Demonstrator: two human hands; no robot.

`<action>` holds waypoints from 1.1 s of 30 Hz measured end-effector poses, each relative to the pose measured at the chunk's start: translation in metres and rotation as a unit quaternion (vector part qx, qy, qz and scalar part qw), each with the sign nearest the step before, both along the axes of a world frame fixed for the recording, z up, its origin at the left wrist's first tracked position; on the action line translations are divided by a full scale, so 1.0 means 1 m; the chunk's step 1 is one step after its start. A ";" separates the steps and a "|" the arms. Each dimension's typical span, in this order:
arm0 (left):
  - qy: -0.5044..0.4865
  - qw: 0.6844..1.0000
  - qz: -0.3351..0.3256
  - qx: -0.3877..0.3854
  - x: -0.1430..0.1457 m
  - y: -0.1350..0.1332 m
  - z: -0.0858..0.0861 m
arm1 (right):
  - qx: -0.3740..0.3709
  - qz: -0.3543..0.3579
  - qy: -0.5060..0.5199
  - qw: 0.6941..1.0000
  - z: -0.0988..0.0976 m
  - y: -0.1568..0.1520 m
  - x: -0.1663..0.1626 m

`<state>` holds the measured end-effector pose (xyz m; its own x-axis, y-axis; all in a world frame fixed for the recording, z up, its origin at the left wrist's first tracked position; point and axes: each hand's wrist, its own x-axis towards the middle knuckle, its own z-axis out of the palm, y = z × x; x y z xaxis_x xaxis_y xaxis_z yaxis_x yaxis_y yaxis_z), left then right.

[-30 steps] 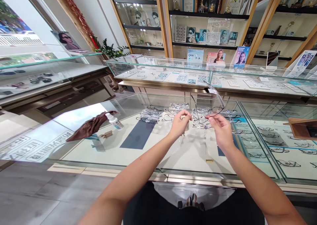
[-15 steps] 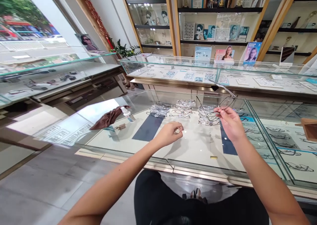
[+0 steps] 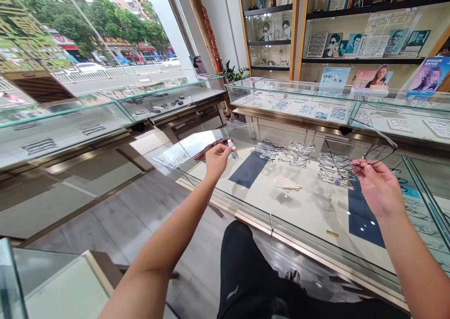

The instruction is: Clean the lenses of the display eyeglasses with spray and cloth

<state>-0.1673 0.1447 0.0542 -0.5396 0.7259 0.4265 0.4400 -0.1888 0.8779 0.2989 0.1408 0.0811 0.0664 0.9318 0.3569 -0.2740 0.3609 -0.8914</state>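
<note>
My right hand [image 3: 381,188] pinches a pair of thin dark-framed eyeglasses [image 3: 381,155] above the glass counter, their temples spread. At the counter's far left, my left hand [image 3: 217,160] has its thumb and fingers closed at the left side of a small white spray bottle [image 3: 232,151]. Behind that hand lies a brown cloth [image 3: 202,152], partly hidden by it. A crumpled cream cloth [image 3: 288,184] rests on the glass between my hands.
Several rows of eyeglasses [image 3: 297,152] sit at the counter's far side. A small gold piece [image 3: 332,233] lies near the front edge. More glass showcases [image 3: 291,94] stand behind and to the left [image 3: 123,108]. Dark panels [image 3: 248,169] show on the pale counter.
My left hand has moved left to the spray bottle. The cream cloth, earlier in that hand, now lies on the counter. My view has turned left; my right hand still holds the eyeglasses.
</note>
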 end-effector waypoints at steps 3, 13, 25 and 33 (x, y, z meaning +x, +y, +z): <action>-0.022 0.998 0.062 -0.005 -0.018 0.010 -0.008 | -0.004 -0.009 0.005 1.000 -0.002 0.002 0.001; -0.052 0.991 -0.019 -0.123 -0.021 0.047 -0.021 | 0.033 -0.066 0.016 0.997 0.008 0.004 0.012; -0.228 0.868 -0.434 -0.075 0.155 0.073 0.064 | 0.076 -0.131 -0.041 0.988 0.010 0.005 0.011; -0.332 0.683 -0.628 -0.172 0.226 0.052 0.041 | 0.067 -0.115 -0.118 0.984 0.008 -0.009 0.000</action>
<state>0.0588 0.1972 0.0952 0.6080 0.7901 0.0779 -0.3954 0.2163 0.8927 0.2985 0.1321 0.0887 0.1714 0.8453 0.5061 0.0377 0.5077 -0.8607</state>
